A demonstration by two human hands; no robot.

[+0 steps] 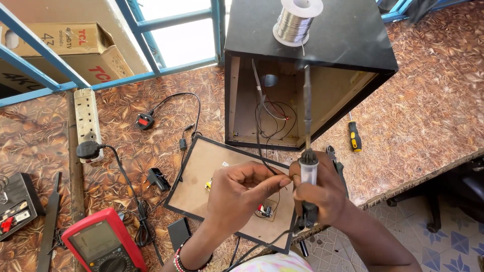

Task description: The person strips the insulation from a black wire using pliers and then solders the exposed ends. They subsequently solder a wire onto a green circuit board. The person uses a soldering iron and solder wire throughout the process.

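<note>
My right hand (pixel 322 194) grips a soldering iron (pixel 307 131) upright by its handle, tip pointing up toward the open black speaker box (pixel 307 65). My left hand (pixel 242 194) is pinched shut on a thin wire (pixel 262 151) beside the iron's collar. That wire runs up into the box. Below my hands lies the box's brown back panel (pixel 201 171) with a small circuit part (pixel 265 209) on it. A spool of solder wire (pixel 297 20) stands on top of the box.
A red multimeter (pixel 98 242) lies at lower left. A white power strip (pixel 86 121) with a black plug, loose plugs and cables sit left of the panel. A yellow-handled screwdriver (pixel 354 136) lies right of the box, pliers (pixel 334 156) behind my right hand. Cardboard box (pixel 75 45) at upper left.
</note>
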